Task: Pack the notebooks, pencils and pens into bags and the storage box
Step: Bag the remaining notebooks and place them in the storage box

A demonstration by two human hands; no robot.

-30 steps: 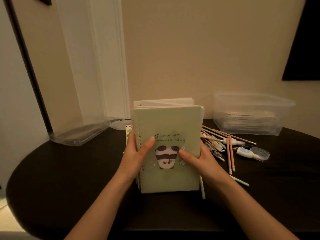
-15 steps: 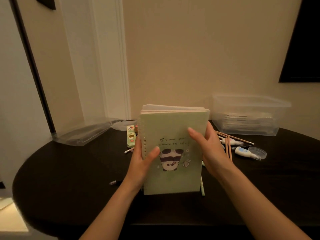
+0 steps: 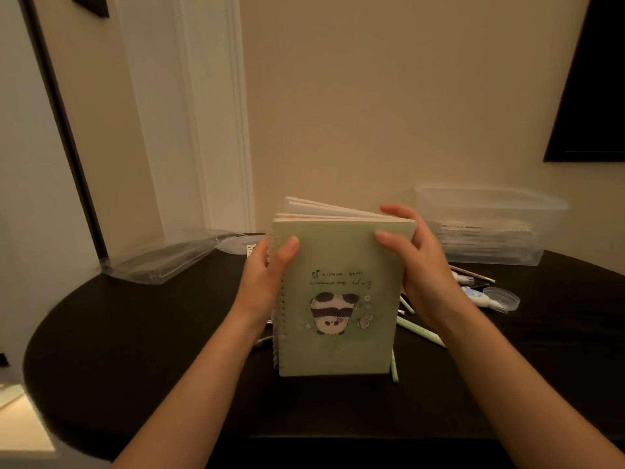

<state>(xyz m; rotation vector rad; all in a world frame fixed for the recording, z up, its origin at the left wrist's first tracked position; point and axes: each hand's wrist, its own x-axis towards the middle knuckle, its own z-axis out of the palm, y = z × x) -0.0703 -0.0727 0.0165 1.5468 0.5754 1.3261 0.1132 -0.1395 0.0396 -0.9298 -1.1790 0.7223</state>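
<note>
Indoors, dark table [image 3: 135, 350], beige wall [image 3: 372, 113]; L hand [image 3: 263, 282], R hand [image 3: 426, 279] fingers [image 3: 389, 236] clamped on notebooks [image 3: 338, 265].

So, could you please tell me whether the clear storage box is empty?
Not empty: the storage box holds a flat stack of what look like spiral notebooks, seen through its clear wall, in its lower part.

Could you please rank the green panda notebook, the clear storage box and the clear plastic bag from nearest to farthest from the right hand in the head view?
1. Green panda notebook: in the grip of the right hand, at its top corner.
2. Clear storage box: behind, to the right.
3. Clear plastic bag: far left, past the notebook.
</note>
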